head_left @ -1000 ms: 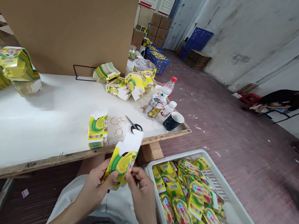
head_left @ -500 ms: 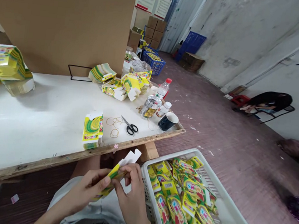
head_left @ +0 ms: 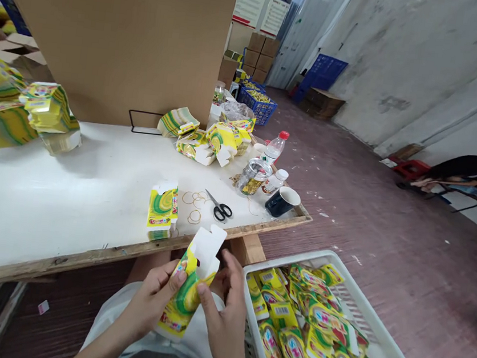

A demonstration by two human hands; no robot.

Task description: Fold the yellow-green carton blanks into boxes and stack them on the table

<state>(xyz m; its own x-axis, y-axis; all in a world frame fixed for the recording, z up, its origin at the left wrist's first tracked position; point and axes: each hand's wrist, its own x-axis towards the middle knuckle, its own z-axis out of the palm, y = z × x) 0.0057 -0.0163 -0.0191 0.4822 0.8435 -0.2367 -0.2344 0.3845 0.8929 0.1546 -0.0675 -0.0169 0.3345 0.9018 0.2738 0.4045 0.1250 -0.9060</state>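
A yellow-and-green printed carton (head_left: 185, 299) is held over my lap, its white-lined upper end standing open. My left hand (head_left: 153, 294) grips its left side, thumb across the front. At the right side is my right hand (head_left: 228, 304), its thumb on the carton's front edge and its fingers curled behind that side. Near the table edge lies a stack of flat cartons (head_left: 163, 205), with rubber bands (head_left: 194, 216) and black-handled scissors (head_left: 221, 210) beside it.
A white plastic basket (head_left: 343, 265) of filled-looking packets stands at my right. Along the white table (head_left: 104, 186) are a dark mug (head_left: 281, 203), a jar (head_left: 253, 178), bottles and more carton stacks (head_left: 50, 114). A cardboard panel (head_left: 120, 39) rises behind.
The carton has turned to show its front and has opened from a flatter, edge-on shape. My right fingers have spread along its right side. The view has shifted slightly left.
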